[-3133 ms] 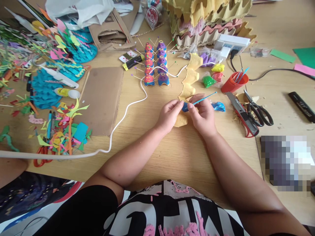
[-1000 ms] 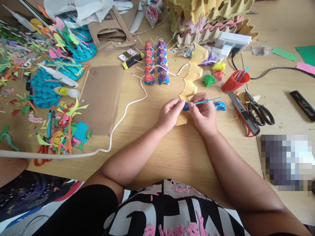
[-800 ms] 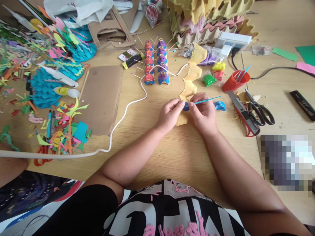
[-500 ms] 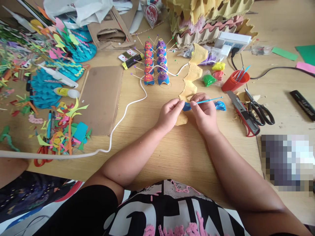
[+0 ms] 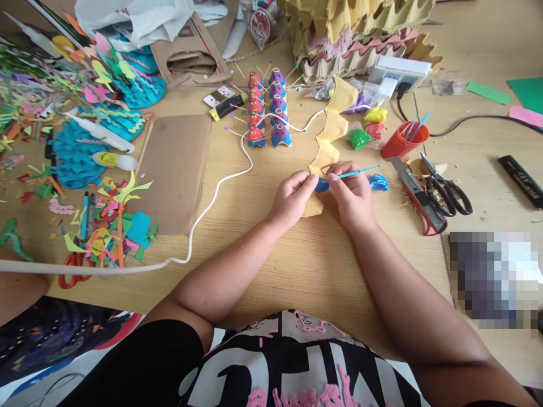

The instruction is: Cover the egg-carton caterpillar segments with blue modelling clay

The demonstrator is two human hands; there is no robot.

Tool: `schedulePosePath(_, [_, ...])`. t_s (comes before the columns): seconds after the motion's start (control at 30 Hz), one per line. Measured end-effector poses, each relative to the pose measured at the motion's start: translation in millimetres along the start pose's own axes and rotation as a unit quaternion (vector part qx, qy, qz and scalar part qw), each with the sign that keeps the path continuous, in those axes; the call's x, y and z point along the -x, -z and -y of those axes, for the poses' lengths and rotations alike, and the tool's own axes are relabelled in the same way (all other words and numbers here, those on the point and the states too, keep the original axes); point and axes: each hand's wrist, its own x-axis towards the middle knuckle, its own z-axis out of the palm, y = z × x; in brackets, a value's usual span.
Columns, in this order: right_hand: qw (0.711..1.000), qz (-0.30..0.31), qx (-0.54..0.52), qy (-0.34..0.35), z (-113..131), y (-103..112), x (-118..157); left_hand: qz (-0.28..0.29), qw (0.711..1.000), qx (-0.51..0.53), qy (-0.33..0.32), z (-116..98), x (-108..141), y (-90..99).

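Note:
My left hand (image 5: 293,196) pinches the near end of a yellow egg-carton strip (image 5: 333,131), which stretches away from me across the table. Blue clay (image 5: 322,184) covers part of the strip between my hands. A thin blue modelling tool (image 5: 360,170) is gripped in my right hand (image 5: 351,195), its tip end hidden by the fingers near the clay. Just right of that hand lies a shiny blue packet of clay (image 5: 379,182). Beyond my hands stand a red painted caterpillar (image 5: 255,107) and a purple one (image 5: 279,110), both of egg-carton cups with pins.
A white cable (image 5: 216,198) crosses the table. To the right are a red cup (image 5: 405,140), a box cutter (image 5: 418,195) and black-handled scissors (image 5: 447,186). Cardboard (image 5: 172,172) and paper scraps (image 5: 114,234) lie left. Egg trays (image 5: 356,45) are stacked behind. Another person's arm (image 5: 21,294) shows at left.
The blue tool's free end has dipped very slightly and shifted left. My hands stay almost in place on the strip, and the view has shifted a little.

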Motion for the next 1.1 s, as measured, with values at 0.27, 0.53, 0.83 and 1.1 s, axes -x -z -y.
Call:
schedulePosePath(0.27, [1.0,-0.013,0.002,-0.026,-2,0,-1,0.009,1.0,-0.008,0.001,-4,1,-0.7])
schedulePosePath(0.53, [0.999,-0.003,-0.034,-0.03,-5,2,-2,0.016,1.0,-0.021,-0.012,-6,1,-1.5])
schedulePosePath(0.83, [0.997,-0.008,-0.047,-0.058,-4,3,-3,0.013,1.0,-0.012,0.002,-1,0,-1.1])
schedulePosePath(1.1, [0.988,-0.028,-0.124,-0.09,-3,10,-5,0.027,0.994,0.095,0.054,-4,-2,-3.6])
